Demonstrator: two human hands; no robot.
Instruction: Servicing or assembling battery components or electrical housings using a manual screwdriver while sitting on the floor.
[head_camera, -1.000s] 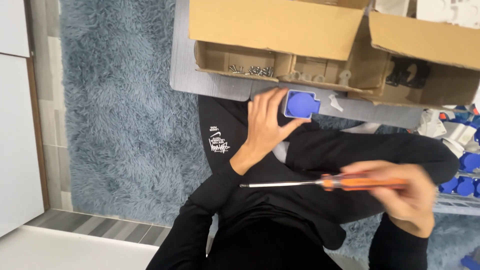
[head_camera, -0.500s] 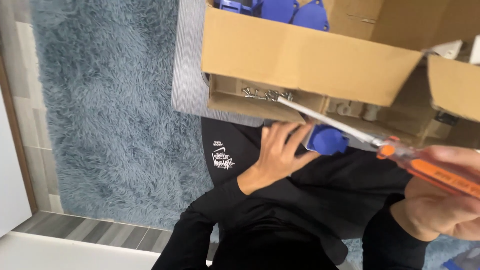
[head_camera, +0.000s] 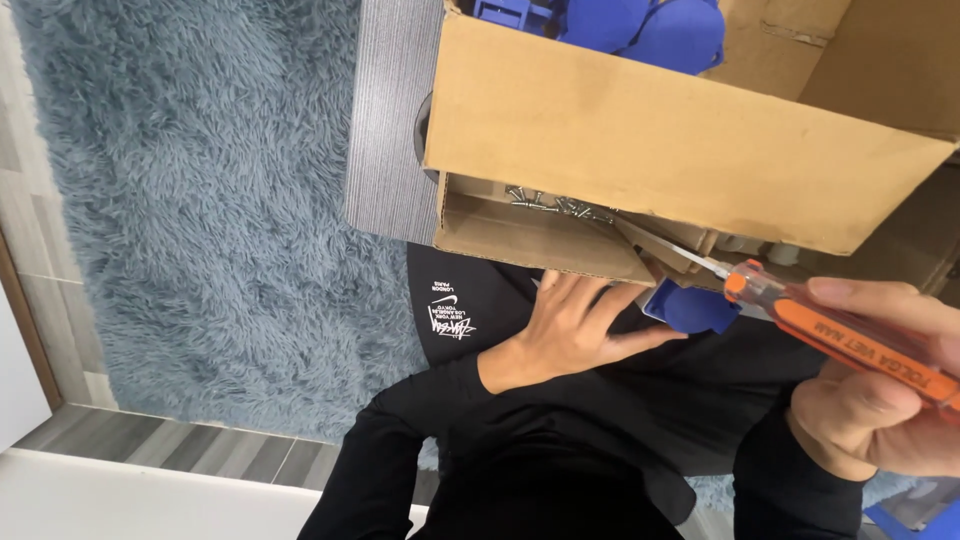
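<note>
One blue plastic part (head_camera: 690, 308) sits right of the frame centre, just below the lower edge of the cardboard box (head_camera: 650, 140). The left hand (head_camera: 575, 330) holds it: the fingers are spread, the fingertips press against the part's left side, and the thumb runs along beneath it. The grip is loose contact with the fingers apart, not a closed fist.

One screwdriver (head_camera: 850, 345) with an orange handle occupies the right edge of the frame. The right hand (head_camera: 880, 400) is closed around the handle, fingers wrapped over the top and palm under it. The metal shaft (head_camera: 690, 258) runs up and to the left from the handle, passes just above the blue part and enters the low open compartment of the box. The tip is hidden among the cardboard dividers.

One cluster of loose metal screws (head_camera: 550, 203) lies in that compartment, upper centre; the exact count cannot be determined. Several more blue plastic parts (head_camera: 620, 22) fill the top of the box at the upper edge of the frame; at least three are visible.

The box rests on one grey board (head_camera: 385, 130). One shaggy blue rug (head_camera: 200, 200) covers the left half of the frame. Both arms wear black sleeves (head_camera: 400, 470), and black clothing with a small white print fills the lower centre.
</note>
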